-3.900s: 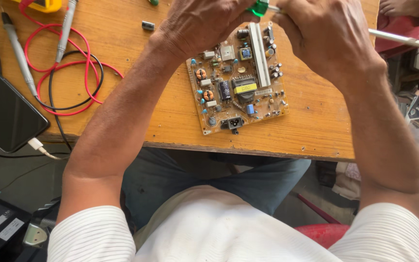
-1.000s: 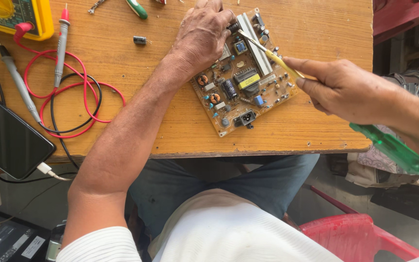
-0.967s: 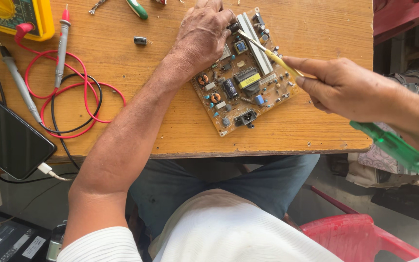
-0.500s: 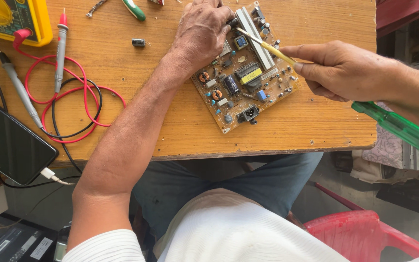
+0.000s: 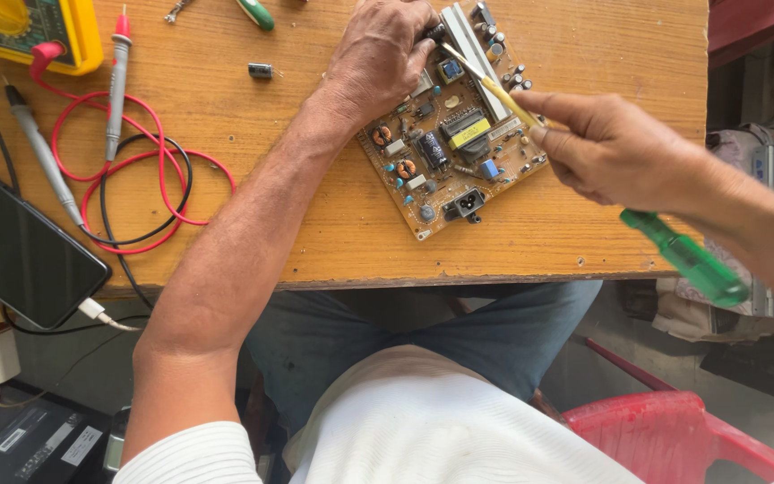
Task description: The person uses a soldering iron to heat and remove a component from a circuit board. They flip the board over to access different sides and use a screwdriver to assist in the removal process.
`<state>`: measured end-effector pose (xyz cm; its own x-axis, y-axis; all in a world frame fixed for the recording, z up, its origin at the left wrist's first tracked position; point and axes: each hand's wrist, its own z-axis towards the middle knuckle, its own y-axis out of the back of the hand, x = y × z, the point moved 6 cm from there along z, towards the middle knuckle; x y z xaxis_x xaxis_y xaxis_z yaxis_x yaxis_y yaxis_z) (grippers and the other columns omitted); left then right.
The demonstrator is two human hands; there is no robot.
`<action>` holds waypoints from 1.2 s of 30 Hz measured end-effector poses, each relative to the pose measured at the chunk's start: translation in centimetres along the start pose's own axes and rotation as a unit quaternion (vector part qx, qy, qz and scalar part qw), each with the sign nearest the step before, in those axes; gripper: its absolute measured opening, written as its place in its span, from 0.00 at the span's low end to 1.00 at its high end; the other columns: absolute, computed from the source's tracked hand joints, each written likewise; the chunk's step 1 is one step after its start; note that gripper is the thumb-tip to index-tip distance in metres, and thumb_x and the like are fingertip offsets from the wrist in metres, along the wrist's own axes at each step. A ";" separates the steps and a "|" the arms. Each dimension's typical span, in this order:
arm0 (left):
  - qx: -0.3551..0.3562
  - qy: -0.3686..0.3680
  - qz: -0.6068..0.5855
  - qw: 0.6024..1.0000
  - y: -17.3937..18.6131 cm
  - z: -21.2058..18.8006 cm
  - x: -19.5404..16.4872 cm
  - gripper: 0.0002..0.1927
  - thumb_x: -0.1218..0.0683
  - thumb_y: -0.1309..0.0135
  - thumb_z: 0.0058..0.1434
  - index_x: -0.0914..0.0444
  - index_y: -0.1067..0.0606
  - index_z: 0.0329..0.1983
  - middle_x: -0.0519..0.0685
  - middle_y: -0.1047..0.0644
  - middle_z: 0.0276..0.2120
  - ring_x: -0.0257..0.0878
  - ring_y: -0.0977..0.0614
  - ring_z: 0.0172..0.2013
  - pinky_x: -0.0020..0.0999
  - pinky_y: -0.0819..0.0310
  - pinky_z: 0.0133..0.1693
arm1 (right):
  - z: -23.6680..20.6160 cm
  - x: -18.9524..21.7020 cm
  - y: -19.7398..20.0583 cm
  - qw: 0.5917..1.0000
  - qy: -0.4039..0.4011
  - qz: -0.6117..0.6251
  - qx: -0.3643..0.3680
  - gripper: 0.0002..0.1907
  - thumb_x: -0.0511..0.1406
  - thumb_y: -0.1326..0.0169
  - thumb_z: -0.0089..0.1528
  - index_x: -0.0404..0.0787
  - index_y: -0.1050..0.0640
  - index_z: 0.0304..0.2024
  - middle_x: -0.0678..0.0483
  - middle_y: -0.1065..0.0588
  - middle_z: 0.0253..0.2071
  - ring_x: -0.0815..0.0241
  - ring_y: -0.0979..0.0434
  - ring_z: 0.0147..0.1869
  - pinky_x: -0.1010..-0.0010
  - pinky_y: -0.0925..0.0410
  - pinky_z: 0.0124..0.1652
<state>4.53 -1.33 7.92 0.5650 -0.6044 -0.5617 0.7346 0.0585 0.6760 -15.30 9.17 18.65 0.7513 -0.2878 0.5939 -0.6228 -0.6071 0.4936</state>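
A tan circuit board (image 5: 454, 148) with capacitors, coils and a long metal heat sink lies on the wooden table (image 5: 315, 224). My left hand (image 5: 382, 54) rests on the board's upper left part, fingers curled over components. My right hand (image 5: 615, 148) grips a screwdriver with a yellow shaft (image 5: 494, 85) and a green handle (image 5: 687, 260). The shaft's tip points at the board near the heat sink, close to my left fingers. The green handle sticks out behind my right hand, past the table's front edge.
A yellow multimeter (image 5: 33, 31) sits at the far left with red and black probe leads (image 5: 123, 179) coiled beside it. A black phone (image 5: 20, 246) with a white cable lies at the left edge. A small dark component (image 5: 260, 70) and a green-handled tool (image 5: 254, 12) lie further back. A red chair (image 5: 674, 430) stands lower right.
My right hand has moved the screwdriver from off the table's side in toward the board, its tip now near the heat sink. My left hand stays on the board.
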 end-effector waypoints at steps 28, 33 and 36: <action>-0.011 0.004 -0.030 0.999 -0.8 -0.1 0.1 0.03 0.61 0.39 0.66 0.64 0.21 0.42 0.51 0.20 0.35 0.42 0.20 0.40 0.39 0.22 0.47 | -0.4 -1.7 -1.0 0.996 0.066 -0.043 -0.043 0.31 0.36 0.55 0.68 0.48 0.40 0.74 0.62 0.41 0.16 0.70 0.44 0.18 0.73 0.45 0.18; 0.000 -0.008 -0.009 1.000 -1.0 0.4 0.1 0.05 0.62 0.39 0.63 0.64 0.23 0.41 0.51 0.22 0.37 0.42 0.22 0.42 0.40 0.24 0.49 | 0.3 -1.4 -0.6 0.992 0.111 -0.045 -0.043 0.30 0.34 0.55 0.68 0.47 0.38 0.74 0.63 0.37 0.17 0.73 0.41 0.19 0.76 0.42 0.19; 0.030 0.027 -0.021 0.999 -1.2 0.4 0.5 0.05 0.61 0.39 0.66 0.63 0.23 0.42 0.50 0.23 0.37 0.43 0.23 0.43 0.40 0.25 0.50 | 0.4 -2.1 -0.8 0.993 0.079 -0.060 -0.057 0.30 0.35 0.56 0.68 0.51 0.39 0.74 0.61 0.41 0.15 0.70 0.45 0.17 0.71 0.45 0.18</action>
<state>3.80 -1.98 7.04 0.5556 -0.5607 -0.6139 0.7350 -0.0141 0.6780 -16.31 9.93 16.76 0.7840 -0.0936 0.6136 -0.5579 -0.5397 0.6305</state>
